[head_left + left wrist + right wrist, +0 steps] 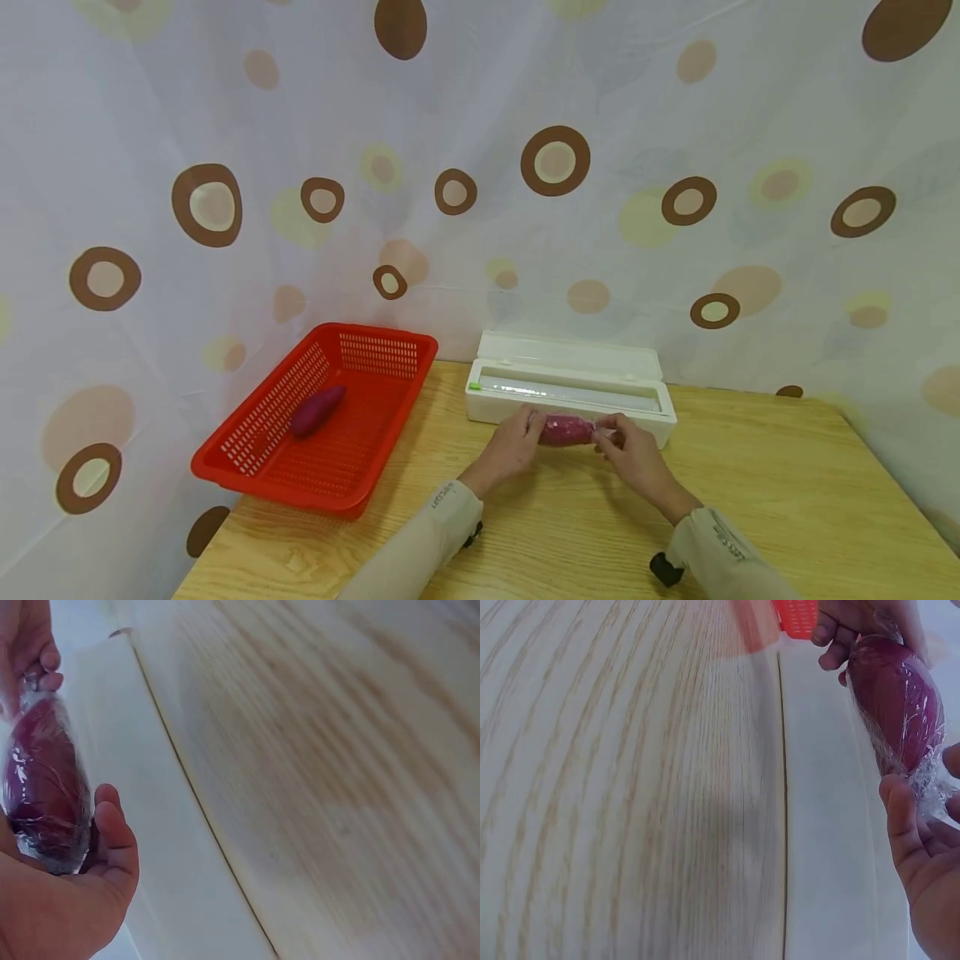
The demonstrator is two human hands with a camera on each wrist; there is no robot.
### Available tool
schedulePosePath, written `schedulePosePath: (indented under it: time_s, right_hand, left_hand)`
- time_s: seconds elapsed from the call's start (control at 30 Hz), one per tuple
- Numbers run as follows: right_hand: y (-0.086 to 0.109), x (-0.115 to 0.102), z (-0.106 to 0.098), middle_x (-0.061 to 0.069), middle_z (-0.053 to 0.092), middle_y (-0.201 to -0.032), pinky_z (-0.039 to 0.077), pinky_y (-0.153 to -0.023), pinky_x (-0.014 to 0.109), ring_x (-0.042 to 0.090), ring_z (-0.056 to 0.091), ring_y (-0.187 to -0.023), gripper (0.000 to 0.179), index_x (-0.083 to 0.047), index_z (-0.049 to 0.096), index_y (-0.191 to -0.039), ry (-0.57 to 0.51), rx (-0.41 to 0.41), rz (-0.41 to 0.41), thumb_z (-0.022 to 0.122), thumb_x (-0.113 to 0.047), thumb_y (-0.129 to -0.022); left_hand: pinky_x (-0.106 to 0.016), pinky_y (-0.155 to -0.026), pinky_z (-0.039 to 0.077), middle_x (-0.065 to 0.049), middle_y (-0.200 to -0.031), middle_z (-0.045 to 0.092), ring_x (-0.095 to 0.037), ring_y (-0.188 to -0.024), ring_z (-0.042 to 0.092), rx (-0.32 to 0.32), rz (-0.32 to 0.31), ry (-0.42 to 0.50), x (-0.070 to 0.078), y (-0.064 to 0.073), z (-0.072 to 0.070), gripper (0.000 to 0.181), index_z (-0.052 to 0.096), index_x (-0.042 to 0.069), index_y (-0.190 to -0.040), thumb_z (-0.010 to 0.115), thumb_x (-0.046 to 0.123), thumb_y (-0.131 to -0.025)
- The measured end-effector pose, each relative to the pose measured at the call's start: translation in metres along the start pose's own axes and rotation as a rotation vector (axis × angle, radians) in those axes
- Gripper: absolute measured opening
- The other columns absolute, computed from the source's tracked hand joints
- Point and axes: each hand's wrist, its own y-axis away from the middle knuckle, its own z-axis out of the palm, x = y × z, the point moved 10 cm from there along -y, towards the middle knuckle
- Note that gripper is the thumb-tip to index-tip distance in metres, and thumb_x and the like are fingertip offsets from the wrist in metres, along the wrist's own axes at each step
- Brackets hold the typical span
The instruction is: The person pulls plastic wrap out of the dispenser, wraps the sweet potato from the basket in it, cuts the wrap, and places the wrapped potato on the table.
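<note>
A purple sweet potato (566,430) wrapped in clear plastic film is held up between both hands, in front of the white cling film box. My left hand (512,446) grips its left end, fingers curled around it in the left wrist view. At the other end my right hand (633,457) pinches the gathered, crinkled film (928,784) with thumb and fingers. Behind the hands, the white cling film box (573,408) stands with its lid (570,354) raised, a film roll (562,392) inside and a small green slider (475,386) at its left end.
On the left of the wooden table (787,500) stands a red plastic basket (397,433) with slotted walls. One bare purple sweet potato (317,411) lies in it. A patterned curtain (480,275) hangs right behind the table.
</note>
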Motion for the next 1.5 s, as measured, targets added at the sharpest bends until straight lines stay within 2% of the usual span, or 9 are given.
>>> schedulePosePath:
  time_s: [0.2, 0.33, 0.57, 0.7, 0.87, 1.03, 1.2, 1.3, 1.5]
  right_hand:
    - [0.002, -0.006, -0.001, 0.013, 0.064, -0.085, 0.049, -0.057, 0.026, 0.03, 0.06, -0.075, 0.024, -0.001, 0.061, -0.118, -0.024, -0.001, -0.065, 0.051, -0.004, -0.097]
    - [0.003, -0.006, -0.005, 0.01, 0.064, -0.087, 0.047, -0.056, 0.024, 0.028, 0.059, -0.074, 0.024, -0.003, 0.063, -0.118, 0.003, 0.029, -0.079, 0.055, -0.006, -0.095]
    - [0.005, 0.005, -0.006, 0.009, 0.063, -0.095, 0.053, -0.068, 0.032, 0.024, 0.06, -0.082, 0.028, 0.001, 0.06, -0.122, -0.062, -0.021, -0.021, 0.049, -0.01, -0.099]
    - [0.009, 0.017, -0.013, 0.012, 0.063, -0.093, 0.053, -0.068, 0.03, 0.017, 0.06, -0.079, 0.029, 0.005, 0.06, -0.121, -0.094, -0.009, 0.07, 0.046, -0.012, -0.1]
    - [0.016, 0.021, -0.023, 0.017, 0.065, -0.093, 0.054, -0.069, 0.032, 0.022, 0.063, -0.08, 0.034, 0.012, 0.055, -0.122, -0.111, 0.012, 0.152, 0.045, -0.012, -0.101]
    - [0.02, 0.024, -0.027, 0.021, 0.064, -0.102, 0.053, -0.073, 0.033, 0.025, 0.063, -0.087, 0.041, 0.013, 0.047, -0.13, -0.029, -0.045, 0.169, 0.044, -0.017, -0.101]
    - [0.026, 0.044, -0.037, 0.019, 0.062, -0.107, 0.052, -0.072, 0.033, 0.023, 0.061, -0.088, 0.044, 0.005, 0.048, -0.131, 0.015, -0.1, 0.184, 0.05, -0.025, -0.099]
    - [0.031, 0.058, -0.05, 0.018, 0.06, -0.107, 0.052, -0.072, 0.032, 0.022, 0.059, -0.088, 0.044, 0.005, 0.048, -0.128, -0.016, -0.102, 0.213, 0.051, -0.028, -0.099]
    - [0.039, 0.077, -0.075, 0.018, 0.061, -0.105, 0.052, -0.071, 0.03, 0.023, 0.06, -0.089, 0.047, 0.01, 0.047, -0.125, -0.007, -0.112, 0.251, 0.049, -0.03, -0.1]
  left_hand:
    - [-0.03, -0.072, 0.049, -0.002, -0.102, 0.056, -0.012, -0.085, 0.055, 0.004, -0.062, 0.074, -0.005, -0.002, 0.0, 0.04, 0.049, 0.014, -0.117, 0.021, 0.039, -0.104]
    - [-0.028, -0.065, 0.048, -0.006, -0.099, 0.058, -0.014, -0.077, 0.056, -0.032, -0.077, 0.106, -0.005, -0.002, 0.005, 0.04, 0.048, 0.012, -0.117, 0.023, 0.04, -0.104]
    - [-0.038, -0.093, 0.044, -0.015, -0.123, 0.047, -0.025, -0.111, 0.051, -0.146, 0.018, 0.11, 0.01, 0.0, 0.022, 0.05, 0.035, 0.0, -0.131, 0.053, 0.03, -0.095]
    - [-0.039, -0.101, 0.037, -0.012, -0.126, 0.042, -0.026, -0.12, 0.045, -0.21, 0.041, 0.119, 0.019, 0.001, 0.038, 0.054, 0.032, 0.0, -0.133, 0.057, 0.014, -0.086]
    - [-0.04, -0.101, 0.038, -0.013, -0.123, 0.045, -0.028, -0.118, 0.047, -0.189, 0.034, 0.108, 0.026, -0.001, 0.052, 0.05, 0.036, -0.003, -0.129, 0.055, 0.009, -0.084]
    - [-0.035, -0.097, 0.041, -0.011, -0.117, 0.048, -0.023, -0.11, 0.051, -0.199, 0.029, 0.026, 0.034, -0.004, 0.067, 0.047, 0.04, -0.004, -0.126, 0.057, 0.01, -0.085]
    - [-0.031, -0.091, 0.045, -0.004, -0.113, 0.05, -0.013, -0.1, 0.052, -0.244, 0.054, -0.087, 0.043, -0.005, 0.081, 0.049, 0.046, 0.007, -0.133, 0.062, 0.022, -0.089]
    - [-0.032, -0.091, 0.044, -0.003, -0.115, 0.052, -0.013, -0.102, 0.052, -0.209, 0.041, -0.149, 0.046, -0.007, 0.085, 0.055, 0.047, 0.014, -0.136, 0.066, 0.029, -0.088]
    - [-0.028, -0.088, 0.046, -0.008, -0.112, 0.062, -0.016, -0.101, 0.059, -0.14, -0.024, -0.101, 0.055, -0.016, 0.102, 0.049, 0.053, 0.004, -0.123, 0.072, 0.023, -0.083]
